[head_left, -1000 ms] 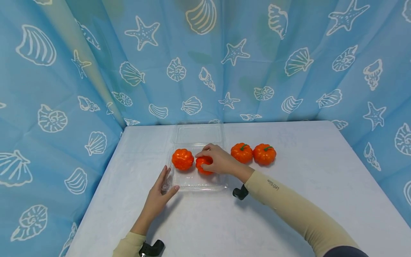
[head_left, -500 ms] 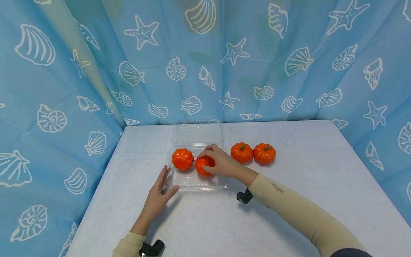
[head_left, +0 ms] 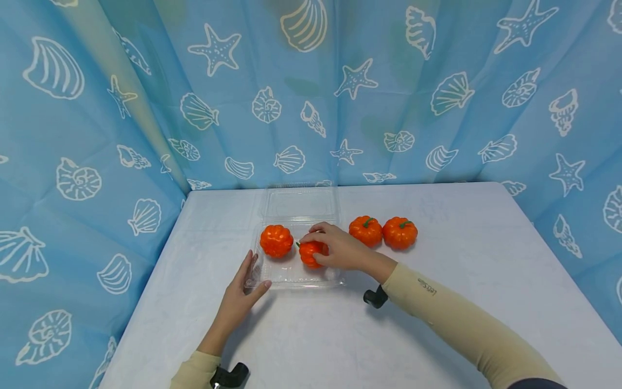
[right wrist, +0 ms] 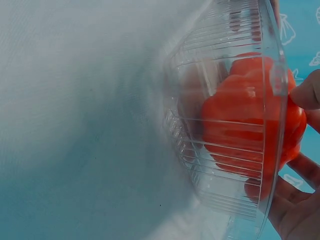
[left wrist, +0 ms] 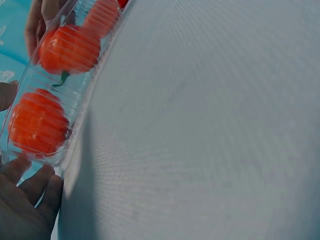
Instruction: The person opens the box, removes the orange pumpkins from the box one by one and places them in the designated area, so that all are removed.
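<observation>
A clear plastic clamshell container [head_left: 277, 278] lies with its lid [head_left: 301, 202] folded back. One small orange pumpkin [head_left: 276, 241] sits in its left half. To the right of that, my right hand [head_left: 342, 248] holds a second pumpkin [head_left: 310, 254] between thumb and fingers, inside the container. This pumpkin is tipped over, its green stem pointing left; the right wrist view shows the pumpkin [right wrist: 240, 120] through the ribbed wall. My left hand [head_left: 238, 297] rests at the container's front left corner, fingers extended along the side and thumb at the front edge.
Two more orange pumpkins, one nearer [head_left: 366, 231] and one farther right [head_left: 400, 233], stand side by side on the white table [head_left: 437, 302], right of the container. A blue curtain [head_left: 301, 108] with shell prints hangs behind the table.
My right hand has shifted slightly right and toward me, turning the pumpkin so its stem shows on the left. The left hand and the container have stayed put.
</observation>
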`<action>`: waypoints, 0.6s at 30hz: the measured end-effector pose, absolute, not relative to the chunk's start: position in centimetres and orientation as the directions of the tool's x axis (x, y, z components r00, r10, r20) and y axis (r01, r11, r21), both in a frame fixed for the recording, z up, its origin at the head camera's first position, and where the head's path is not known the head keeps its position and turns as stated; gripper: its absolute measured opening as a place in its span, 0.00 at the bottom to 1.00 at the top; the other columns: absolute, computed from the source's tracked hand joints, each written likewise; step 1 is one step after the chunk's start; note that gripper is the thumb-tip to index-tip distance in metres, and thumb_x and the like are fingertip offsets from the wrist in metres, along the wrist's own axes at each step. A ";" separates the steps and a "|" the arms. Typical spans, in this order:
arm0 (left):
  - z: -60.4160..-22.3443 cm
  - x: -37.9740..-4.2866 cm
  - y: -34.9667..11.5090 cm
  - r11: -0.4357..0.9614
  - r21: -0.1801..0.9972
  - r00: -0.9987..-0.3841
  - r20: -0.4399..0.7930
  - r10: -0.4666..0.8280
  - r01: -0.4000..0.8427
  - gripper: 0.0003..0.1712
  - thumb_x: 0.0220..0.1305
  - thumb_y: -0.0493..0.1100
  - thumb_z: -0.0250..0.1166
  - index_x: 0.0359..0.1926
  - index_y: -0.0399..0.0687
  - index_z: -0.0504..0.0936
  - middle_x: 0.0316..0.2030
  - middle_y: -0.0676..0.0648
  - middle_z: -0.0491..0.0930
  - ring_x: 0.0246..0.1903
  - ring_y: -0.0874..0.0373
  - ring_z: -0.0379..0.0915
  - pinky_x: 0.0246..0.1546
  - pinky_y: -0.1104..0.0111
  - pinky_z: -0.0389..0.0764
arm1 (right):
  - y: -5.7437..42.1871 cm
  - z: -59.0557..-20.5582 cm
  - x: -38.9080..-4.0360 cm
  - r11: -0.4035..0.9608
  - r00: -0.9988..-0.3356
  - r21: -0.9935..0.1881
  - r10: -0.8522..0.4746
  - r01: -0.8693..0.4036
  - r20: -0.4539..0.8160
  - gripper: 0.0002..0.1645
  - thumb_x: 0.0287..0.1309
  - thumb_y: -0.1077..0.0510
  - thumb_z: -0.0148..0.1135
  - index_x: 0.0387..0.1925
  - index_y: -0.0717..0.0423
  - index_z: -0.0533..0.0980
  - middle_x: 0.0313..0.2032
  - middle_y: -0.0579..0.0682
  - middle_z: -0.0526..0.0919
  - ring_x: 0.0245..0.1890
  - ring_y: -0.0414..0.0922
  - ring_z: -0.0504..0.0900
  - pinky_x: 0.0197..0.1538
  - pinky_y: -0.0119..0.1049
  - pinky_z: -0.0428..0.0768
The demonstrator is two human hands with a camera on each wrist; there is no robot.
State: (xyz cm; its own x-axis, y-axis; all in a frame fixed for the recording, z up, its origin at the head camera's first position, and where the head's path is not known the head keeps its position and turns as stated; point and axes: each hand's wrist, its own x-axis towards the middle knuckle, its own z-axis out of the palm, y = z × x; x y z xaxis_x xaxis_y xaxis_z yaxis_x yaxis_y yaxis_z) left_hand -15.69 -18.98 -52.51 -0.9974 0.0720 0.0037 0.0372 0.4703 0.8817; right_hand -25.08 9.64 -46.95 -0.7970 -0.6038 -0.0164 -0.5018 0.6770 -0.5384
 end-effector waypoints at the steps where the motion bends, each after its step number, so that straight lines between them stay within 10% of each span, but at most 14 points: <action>1: -52.5 -15.7 -19.0 0.472 0.881 -0.997 0.005 0.072 0.039 0.53 0.66 0.49 0.70 0.82 0.54 0.48 0.77 0.48 0.59 0.77 0.46 0.50 0.73 0.43 0.56 | 9.7 -47.0 -25.1 0.680 -0.797 -0.533 -0.604 -0.503 -0.018 0.26 0.63 0.53 0.65 0.63 0.36 0.78 0.66 0.50 0.70 0.64 0.49 0.70 0.62 0.46 0.78; 18: -52.4 -15.7 -19.0 0.485 0.874 -0.997 -0.003 0.071 0.032 0.53 0.67 0.50 0.70 0.82 0.56 0.47 0.77 0.49 0.58 0.77 0.46 0.49 0.73 0.43 0.55 | 9.7 -47.3 -24.8 0.675 -0.810 -0.562 -0.586 -0.479 -0.013 0.29 0.61 0.48 0.71 0.64 0.39 0.78 0.62 0.52 0.69 0.57 0.48 0.75 0.59 0.43 0.81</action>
State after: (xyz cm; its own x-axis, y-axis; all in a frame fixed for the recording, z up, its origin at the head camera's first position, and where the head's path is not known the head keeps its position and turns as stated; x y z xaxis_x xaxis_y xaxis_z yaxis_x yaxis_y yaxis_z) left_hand -15.65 -18.95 -52.37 -0.9975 0.0712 -0.0027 0.0322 0.4845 0.8742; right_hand -24.81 9.66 -47.26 -0.8104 -0.5857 -0.0131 -0.4785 0.6746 -0.5620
